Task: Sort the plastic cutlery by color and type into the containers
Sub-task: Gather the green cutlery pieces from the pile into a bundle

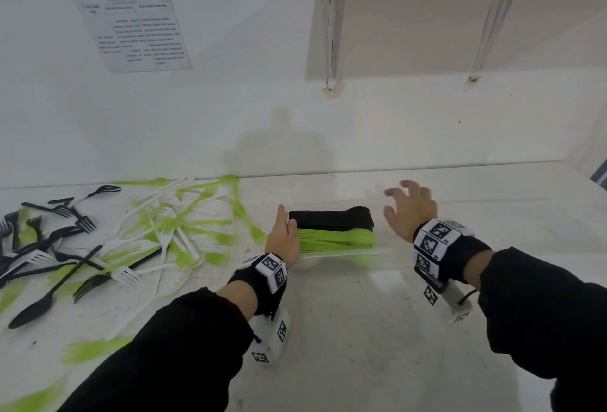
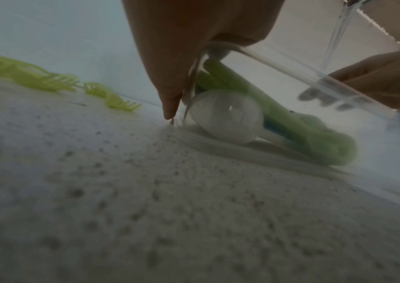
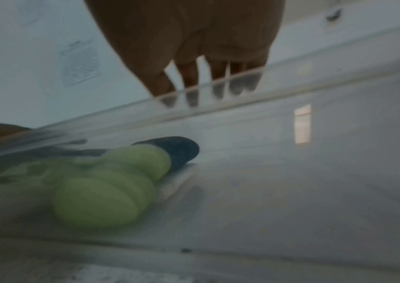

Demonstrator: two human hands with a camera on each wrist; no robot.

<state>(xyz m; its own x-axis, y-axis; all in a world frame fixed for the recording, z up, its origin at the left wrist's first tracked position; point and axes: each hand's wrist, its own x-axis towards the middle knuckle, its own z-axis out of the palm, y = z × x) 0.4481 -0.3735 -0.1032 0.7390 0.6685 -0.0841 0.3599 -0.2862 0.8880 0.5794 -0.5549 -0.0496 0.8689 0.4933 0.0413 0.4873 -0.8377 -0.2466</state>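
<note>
- white speckled tabletop (image 1: 345, 329) against a white wall, with a printed sheet (image 1: 134, 32) taped up and a shelf bracket (image 1: 331, 27) above
- clear plastic container (image 1: 348, 252) sits mid-tabletop, holding a stack of green spoons (image 1: 338, 239) with black spoons (image 1: 331, 217) right behind them, and a white spoon (image 2: 225, 116) at the near side
- left hand (image 1: 284, 236) is on the container's left end, thumb up, fingers (image 2: 167, 92) curled over the rim, gripping it
- right hand (image 1: 409, 208) hovers over the container's right part, fingers (image 3: 190, 76) spread apart, holding nothing
- messy pile of forks (image 1: 108, 240) in green, white and black off to the left, well apart from the container, plus a black spoon (image 1: 49, 300) lying loose
</note>
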